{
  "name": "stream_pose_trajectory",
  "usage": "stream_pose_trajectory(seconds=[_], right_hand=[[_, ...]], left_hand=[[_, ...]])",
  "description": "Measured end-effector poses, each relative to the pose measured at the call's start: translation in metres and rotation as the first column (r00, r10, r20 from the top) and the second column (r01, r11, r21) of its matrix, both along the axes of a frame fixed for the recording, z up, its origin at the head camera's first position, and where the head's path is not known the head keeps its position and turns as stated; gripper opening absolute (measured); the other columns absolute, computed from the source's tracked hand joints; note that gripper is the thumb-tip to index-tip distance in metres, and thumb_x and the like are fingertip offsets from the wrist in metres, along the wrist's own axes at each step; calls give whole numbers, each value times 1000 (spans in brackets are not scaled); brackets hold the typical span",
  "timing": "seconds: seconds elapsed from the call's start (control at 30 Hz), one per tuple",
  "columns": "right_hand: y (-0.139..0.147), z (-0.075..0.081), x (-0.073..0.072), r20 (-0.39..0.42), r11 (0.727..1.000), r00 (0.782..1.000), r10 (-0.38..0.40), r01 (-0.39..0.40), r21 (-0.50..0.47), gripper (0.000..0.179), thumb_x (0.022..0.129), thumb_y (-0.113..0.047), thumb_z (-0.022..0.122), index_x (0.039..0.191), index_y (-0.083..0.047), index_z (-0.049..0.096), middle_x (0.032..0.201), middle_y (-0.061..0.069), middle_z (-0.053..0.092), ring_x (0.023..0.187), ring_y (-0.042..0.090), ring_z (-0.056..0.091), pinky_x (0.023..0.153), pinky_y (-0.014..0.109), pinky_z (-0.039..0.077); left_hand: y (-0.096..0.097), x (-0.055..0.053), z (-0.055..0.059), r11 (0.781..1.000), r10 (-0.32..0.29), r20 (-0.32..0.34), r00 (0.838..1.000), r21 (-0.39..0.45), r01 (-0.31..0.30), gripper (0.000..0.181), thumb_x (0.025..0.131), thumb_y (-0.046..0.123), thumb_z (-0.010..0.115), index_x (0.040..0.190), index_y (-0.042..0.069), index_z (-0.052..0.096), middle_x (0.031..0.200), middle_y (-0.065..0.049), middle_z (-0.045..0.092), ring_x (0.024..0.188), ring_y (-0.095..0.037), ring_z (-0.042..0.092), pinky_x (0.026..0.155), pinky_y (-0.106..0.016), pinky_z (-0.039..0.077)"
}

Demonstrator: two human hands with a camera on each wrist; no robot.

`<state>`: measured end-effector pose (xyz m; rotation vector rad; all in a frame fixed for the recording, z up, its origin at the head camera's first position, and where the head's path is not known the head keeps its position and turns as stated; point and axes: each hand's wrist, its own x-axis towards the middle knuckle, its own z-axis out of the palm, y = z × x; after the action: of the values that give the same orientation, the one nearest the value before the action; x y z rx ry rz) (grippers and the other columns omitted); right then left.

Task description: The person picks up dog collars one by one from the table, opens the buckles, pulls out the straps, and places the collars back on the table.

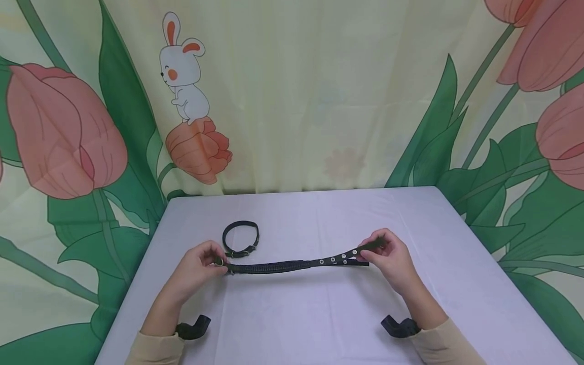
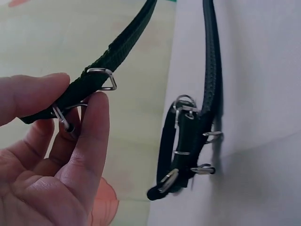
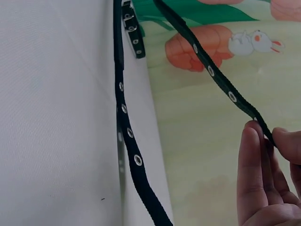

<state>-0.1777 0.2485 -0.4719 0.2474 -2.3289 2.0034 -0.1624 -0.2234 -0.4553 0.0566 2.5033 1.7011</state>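
Observation:
A black collar (image 1: 350, 253) with metal eyelets is stretched between both hands. My left hand (image 1: 198, 264) pinches its buckle end; a metal buckle and loop show beside the fingertips in the left wrist view. At the eyelet end, my right hand (image 1: 388, 256) grips the strap between thumb and fingers. Close along the held collar, a second black strap (image 3: 130, 129) with eyelets lies straight on the table. In the head view the two largely overlap, so their middles are hard to separate. Behind the left hand, another black collar (image 1: 241, 223) is fastened into a ring.
White cloth covers the table (image 1: 292, 314). A patterned curtain (image 1: 310, 101) with tulips and a rabbit hangs behind and at both sides. Each wrist carries a black camera mount, one at left (image 1: 193, 328) and one at right (image 1: 399, 327).

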Motion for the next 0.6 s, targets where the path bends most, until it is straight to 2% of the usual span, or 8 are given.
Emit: stream_pose_trajectory(seconds=[0.13, 0.27, 0.47, 0.6], right_hand=[[3, -1, 1, 72, 1000, 997, 7, -9, 22, 31, 92, 12, 75, 114, 9, 53, 105, 3, 73, 88, 13, 76, 83, 31, 67], [5, -3, 2, 124, 999, 992, 9, -13, 30, 29, 90, 16, 72, 112, 11, 54, 105, 7, 73, 89, 12, 75, 83, 31, 67], [7, -7, 4, 148, 999, 989, 5, -13, 51, 28, 90, 17, 72, 111, 11, 55, 109, 18, 72, 90, 12, 75, 83, 31, 67], [8, -10, 4, 169, 996, 986, -3, -12, 85, 27, 89, 13, 75, 110, 9, 58, 109, 21, 71, 89, 16, 75, 83, 30, 67]], left_hand=[[-3, 0, -7, 999, -53, -11, 999, -8, 53, 25, 86, -10, 76, 106, 1, 64, 110, -15, 71, 108, -21, 70, 83, -26, 59], [-6, 0, -13, 997, -72, -9, 997, 1, 72, 25, 87, -9, 74, 106, 1, 62, 110, -15, 71, 103, -20, 70, 82, -27, 58], [-9, 2, -18, 998, -38, 25, 999, 42, 37, 28, 86, -11, 75, 106, -2, 59, 107, -13, 69, 102, -18, 72, 82, -26, 59], [-12, 3, -23, 999, -6, 46, 999, 33, 5, 28, 85, -9, 78, 105, -1, 60, 108, -13, 70, 103, -18, 72, 83, -25, 60]])
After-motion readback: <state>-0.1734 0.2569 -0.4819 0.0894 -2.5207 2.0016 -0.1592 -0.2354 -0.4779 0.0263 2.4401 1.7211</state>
